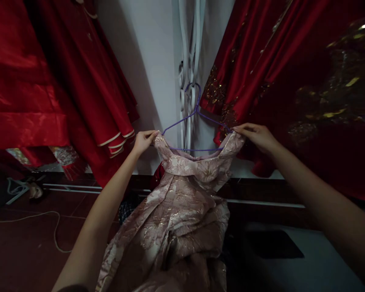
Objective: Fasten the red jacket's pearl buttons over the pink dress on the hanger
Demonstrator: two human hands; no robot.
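A pale pink brocade dress (pixel 185 194) with a shiny floral pattern hangs in front of me on a purple hanger (pixel 179 121). The hanger's hook sits up against white curled metalwork (pixel 188 73); whether it is hooked on there I cannot tell. My left hand (pixel 144 141) pinches the dress's left shoulder by the hanger's end. On the other side my right hand (pixel 257 136) pinches the right shoulder at the opposite end. Below, the skirt falls in folds toward me, and its hem is out of view.
Red garments (pixel 88 81) hang on the left, and red gowns with gold sequins (pixel 261 52) hang on the right. A white rail (pixel 264 203) runs low along the wall. A pale cord (pixel 57 227) lies on the reddish floor. At lower right, a dark flat item (pixel 275 244) rests on a pale surface.
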